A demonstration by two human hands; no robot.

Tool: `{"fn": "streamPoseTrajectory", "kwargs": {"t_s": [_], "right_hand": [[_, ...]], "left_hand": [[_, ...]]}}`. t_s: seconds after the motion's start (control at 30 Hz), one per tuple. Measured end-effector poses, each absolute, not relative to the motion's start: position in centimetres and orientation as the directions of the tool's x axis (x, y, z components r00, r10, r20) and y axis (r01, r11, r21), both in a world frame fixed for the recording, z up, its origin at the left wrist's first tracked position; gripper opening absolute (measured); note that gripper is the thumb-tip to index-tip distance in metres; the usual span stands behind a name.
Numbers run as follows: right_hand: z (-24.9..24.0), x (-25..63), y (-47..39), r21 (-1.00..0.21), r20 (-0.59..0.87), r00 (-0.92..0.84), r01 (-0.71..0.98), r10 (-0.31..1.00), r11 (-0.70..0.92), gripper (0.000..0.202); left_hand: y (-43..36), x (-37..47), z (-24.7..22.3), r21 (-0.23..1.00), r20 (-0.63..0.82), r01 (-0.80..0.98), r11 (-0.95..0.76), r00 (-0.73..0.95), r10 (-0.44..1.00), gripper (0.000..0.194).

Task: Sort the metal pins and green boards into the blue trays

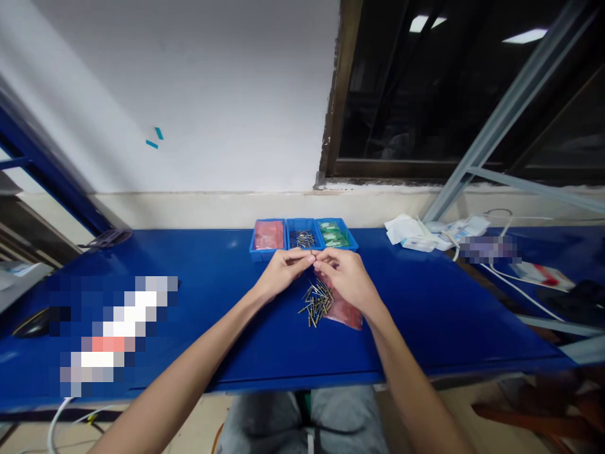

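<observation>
My left hand [287, 270] and my right hand [344, 272] meet above the table, thumbs and fingers pinched together. A thin metal pin [311, 250] shows between their fingertips; most of it is hidden. Below them lies a loose heap of metal pins [317, 304], brass-coloured with thin silvery shafts. A red plastic bag [346, 314] lies flat under my right hand, partly beneath the heap. Just beyond my fingers stand three joined blue bins [261, 255]. They hold red bags [269, 234], more metal pins [302, 238] and green bags [333, 234].
The blue table [212, 265] runs along a wall with a dark window. A pixelated strip-shaped object [125, 328] and a black mouse [35, 323] lie at left. White crumpled packets [410, 232] and cables are at right, near a grey metal frame [510, 101].
</observation>
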State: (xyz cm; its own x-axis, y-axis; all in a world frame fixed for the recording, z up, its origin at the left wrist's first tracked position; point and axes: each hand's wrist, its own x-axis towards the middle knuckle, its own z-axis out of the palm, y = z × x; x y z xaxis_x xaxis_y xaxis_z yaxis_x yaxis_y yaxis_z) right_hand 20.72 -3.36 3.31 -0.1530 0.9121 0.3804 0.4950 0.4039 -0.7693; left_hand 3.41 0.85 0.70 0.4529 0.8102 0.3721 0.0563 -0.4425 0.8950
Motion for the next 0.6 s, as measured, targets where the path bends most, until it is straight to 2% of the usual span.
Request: {"fn": "streamPoseTrajectory", "kwargs": {"t_s": [0.1, 0.2, 0.27, 0.33, 0.4, 0.5, 0.6], "right_hand": [[4.1, 22.6, -2.6, -0.703, 0.354, -0.277, 0.552, 0.894, 0.449, 0.011], [4.3, 24.1, -1.0, -0.654, 0.287, -0.378, 0.595, 0.881, 0.468, 0.012], [4.1, 24.6, 0.2, -0.623, 0.241, -0.405, 0.633, 0.882, 0.460, 0.012], [3.5, 24.7, 1.3, -0.598, 0.221, -0.416, 0.657, 0.882, 0.460, 0.012], [2.9, 24.5, 2.0, -0.588, 0.227, -0.424, 0.658, 0.877, 0.470, 0.012], [2.3, 24.3, 2.0, -0.595, 0.254, -0.423, 0.641, 0.870, 0.486, 0.013], [2.1, 24.1, 1.3, -0.604, 0.298, -0.405, 0.621, 0.865, 0.499, 0.014]], "left_hand": [[0.5, 4.3, 0.2, 0.903, 0.355, 0.054, -0.427, 0.466, 0.810, 0.036], [0.1, 4.9, -0.4, 0.893, 0.365, 0.119, -0.433, 0.370, 0.854, 0.031], [0.0, 5.0, -0.7, 0.882, 0.400, 0.133, -0.452, 0.298, 0.867, 0.043], [0.1, 4.7, -1.0, 0.853, 0.444, 0.143, -0.502, 0.308, 0.841, 0.051], [0.3, 4.2, -1.3, 0.773, 0.487, 0.227, -0.592, 0.385, 0.784, 0.045], [0.7, 3.6, -1.5, 0.564, 0.533, 0.415, -0.714, 0.477, 0.699, 0.031], [0.9, 3.3, -1.6, 0.448, 0.536, 0.475, -0.757, 0.535, 0.653, 0.024]]}}
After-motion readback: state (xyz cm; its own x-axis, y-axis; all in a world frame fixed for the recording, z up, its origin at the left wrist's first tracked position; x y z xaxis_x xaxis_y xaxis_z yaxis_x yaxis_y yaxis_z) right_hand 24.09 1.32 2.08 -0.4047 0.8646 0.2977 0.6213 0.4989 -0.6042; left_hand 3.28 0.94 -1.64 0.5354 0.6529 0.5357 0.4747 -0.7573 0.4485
